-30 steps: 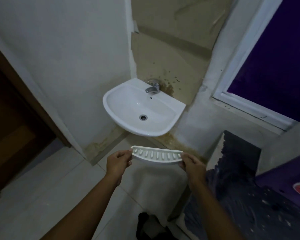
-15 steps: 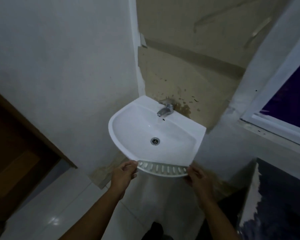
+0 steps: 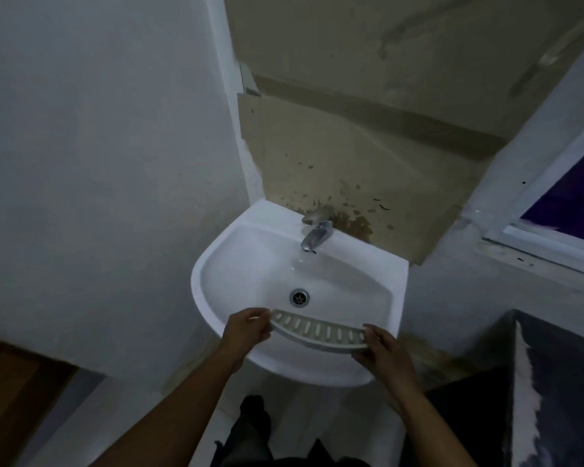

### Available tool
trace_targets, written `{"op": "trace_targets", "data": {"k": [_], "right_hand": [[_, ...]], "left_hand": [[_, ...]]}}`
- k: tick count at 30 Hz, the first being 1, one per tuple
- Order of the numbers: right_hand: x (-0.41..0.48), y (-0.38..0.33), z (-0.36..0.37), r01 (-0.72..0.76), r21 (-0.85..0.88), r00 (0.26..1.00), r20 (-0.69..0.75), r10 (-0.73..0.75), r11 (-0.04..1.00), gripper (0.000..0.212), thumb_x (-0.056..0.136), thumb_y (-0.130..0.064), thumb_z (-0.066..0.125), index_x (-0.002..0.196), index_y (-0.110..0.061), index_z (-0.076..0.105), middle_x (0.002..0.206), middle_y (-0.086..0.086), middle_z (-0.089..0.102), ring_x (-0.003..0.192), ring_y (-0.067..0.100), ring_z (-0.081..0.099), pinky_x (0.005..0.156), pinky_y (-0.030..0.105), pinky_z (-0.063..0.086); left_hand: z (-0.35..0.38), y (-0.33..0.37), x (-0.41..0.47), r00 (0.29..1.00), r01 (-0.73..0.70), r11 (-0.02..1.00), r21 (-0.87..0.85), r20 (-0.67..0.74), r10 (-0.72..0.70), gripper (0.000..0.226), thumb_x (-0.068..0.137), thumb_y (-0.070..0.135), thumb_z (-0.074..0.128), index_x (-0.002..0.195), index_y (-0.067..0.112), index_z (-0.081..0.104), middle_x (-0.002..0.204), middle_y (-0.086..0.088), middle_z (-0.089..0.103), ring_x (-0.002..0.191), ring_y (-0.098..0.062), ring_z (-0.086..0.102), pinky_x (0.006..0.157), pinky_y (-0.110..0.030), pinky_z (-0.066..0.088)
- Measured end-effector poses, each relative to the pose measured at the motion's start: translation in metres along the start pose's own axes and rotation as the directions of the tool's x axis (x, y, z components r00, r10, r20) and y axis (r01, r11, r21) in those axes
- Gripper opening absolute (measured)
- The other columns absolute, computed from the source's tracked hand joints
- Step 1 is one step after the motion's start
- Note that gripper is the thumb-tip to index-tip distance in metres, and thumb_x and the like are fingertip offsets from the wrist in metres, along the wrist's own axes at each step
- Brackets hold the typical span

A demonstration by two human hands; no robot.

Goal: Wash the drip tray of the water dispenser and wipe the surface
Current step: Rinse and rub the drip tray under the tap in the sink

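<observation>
Drip tray [image 3: 318, 332] held level over the near rim of the white sink [image 3: 213, 264], above the basin's front edge, slotted face up. Left hand [image 3: 245, 330] closed around the tray's left end, thumb on top, fingers curled beneath. Right hand [image 3: 380, 348] gripping the tray's right end, thumb resting on the upper edge. Drain [image 3: 299, 297] just beyond the tray, in the basin's middle. Metal tap [image 3: 316, 235] at the far side of the basin, spout pointing toward the drain; whether water runs, cannot tell. Stained beige panel [image 3: 351, 156] on the wall behind the tap. Window frame [image 3: 536, 237] off to the right. Dark-clad legs [image 3: 250, 429] below the sink, on pale floor.
</observation>
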State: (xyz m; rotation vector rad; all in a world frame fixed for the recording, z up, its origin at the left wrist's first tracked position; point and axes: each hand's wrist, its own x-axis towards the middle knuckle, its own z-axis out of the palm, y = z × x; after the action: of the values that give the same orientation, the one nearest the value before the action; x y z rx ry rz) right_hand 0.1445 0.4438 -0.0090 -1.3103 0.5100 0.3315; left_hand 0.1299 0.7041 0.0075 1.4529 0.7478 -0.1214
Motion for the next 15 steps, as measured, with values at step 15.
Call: {"op": "trace_targets", "data": {"k": [15], "right_hand": [[0.031, 0.023, 0.061, 0.033, 0.014, 0.958, -0.287, -0.027, 0.999, 0.015, 0.096, -0.017, 0.057, 0.106, -0.011, 0.067, 0.103, 0.015, 0.068, 0.089, 0.025, 0.066, 0.066, 0.026, 0.061]], "left_hand": [[-0.042, 0.030, 0.131, 0.941, 0.012, 0.928, 0.372, 0.309, -0.136, 0.012, 0.091, 0.017, 0.060, 0.097, 0.008, 0.065, 0.097, -0.013, 0.065, 0.091, -0.021, 0.061, 0.081, -0.035, 0.053]]}}
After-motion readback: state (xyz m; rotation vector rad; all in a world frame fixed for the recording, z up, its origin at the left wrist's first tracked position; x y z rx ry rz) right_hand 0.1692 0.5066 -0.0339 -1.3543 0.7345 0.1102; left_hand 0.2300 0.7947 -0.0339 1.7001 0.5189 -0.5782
